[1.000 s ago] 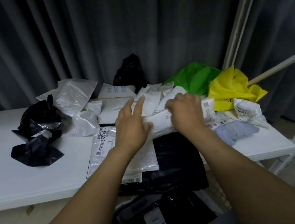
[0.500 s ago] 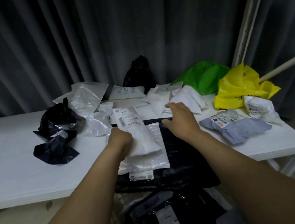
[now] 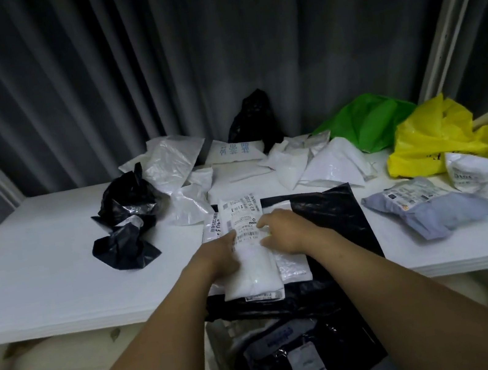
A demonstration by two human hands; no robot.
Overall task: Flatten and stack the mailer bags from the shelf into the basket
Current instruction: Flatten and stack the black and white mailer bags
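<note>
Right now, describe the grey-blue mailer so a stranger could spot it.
On the white shelf board, look to the right end, in front of the crumpled yellow plastic bag. The puffy grey-blue plastic mailer bag lies there, the only one that colour, with a printed label on top.

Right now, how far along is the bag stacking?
Done: dark bags lie in the basket. In hand: left hand and right hand hold a white mailer on the flat pile. Left: crumpled black bags, green bag, yellow bag, grey mailer on the shelf.
</note>
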